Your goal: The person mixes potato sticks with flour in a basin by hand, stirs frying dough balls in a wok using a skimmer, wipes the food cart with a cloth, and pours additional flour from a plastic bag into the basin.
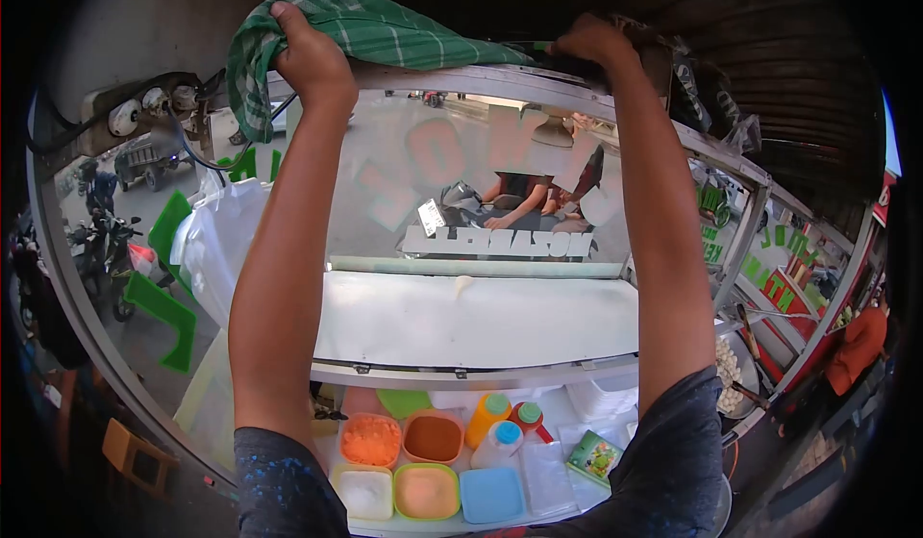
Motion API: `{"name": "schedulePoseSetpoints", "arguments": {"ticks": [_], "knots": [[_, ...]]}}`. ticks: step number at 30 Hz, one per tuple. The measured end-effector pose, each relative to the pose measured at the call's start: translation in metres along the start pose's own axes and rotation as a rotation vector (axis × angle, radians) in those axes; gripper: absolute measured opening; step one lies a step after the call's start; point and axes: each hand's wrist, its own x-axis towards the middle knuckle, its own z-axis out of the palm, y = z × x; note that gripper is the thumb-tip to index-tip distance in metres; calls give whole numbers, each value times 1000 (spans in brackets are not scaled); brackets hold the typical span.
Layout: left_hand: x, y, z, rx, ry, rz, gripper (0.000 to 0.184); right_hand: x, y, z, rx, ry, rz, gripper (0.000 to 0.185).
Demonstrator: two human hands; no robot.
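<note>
A green checked cloth (375, 33) lies draped along the top of the cart's window frame, its left end hanging down. My left hand (315, 57) is closed on that end, thumb uppermost. At the other side, my right hand (598, 42) reaches over the top rail (490, 80), its fingers curled down in shadow near the cloth's narrow right tip. What those fingers hold is hidden. Both arms are raised in front of the glass pane (385, 221), which carries lettering seen in reverse.
Below the white shelf (481, 319) stand tubs of orange shreds (371, 439) and brown sauce (433, 438), plus several bottles (488, 420). White plastic bags (221, 240) hang left, near electric sockets (144, 105). A pan (735, 379) sits right. Through the glass, people ride a motorbike (461, 213).
</note>
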Motion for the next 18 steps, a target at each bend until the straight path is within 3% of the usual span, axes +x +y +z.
{"name": "schedulePoseSetpoints", "arguments": {"ticks": [4,10,18], "knots": [[-19,48,12,-213,-130,134,39,8,-18,30,-171,26,5,56],[-14,100,-2,-332,-347,528,46,45,-18,54,-193,-85,153,55],[-46,131,-20,-396,-247,461,57,56,-3,56,-104,-116,125,54]]}}
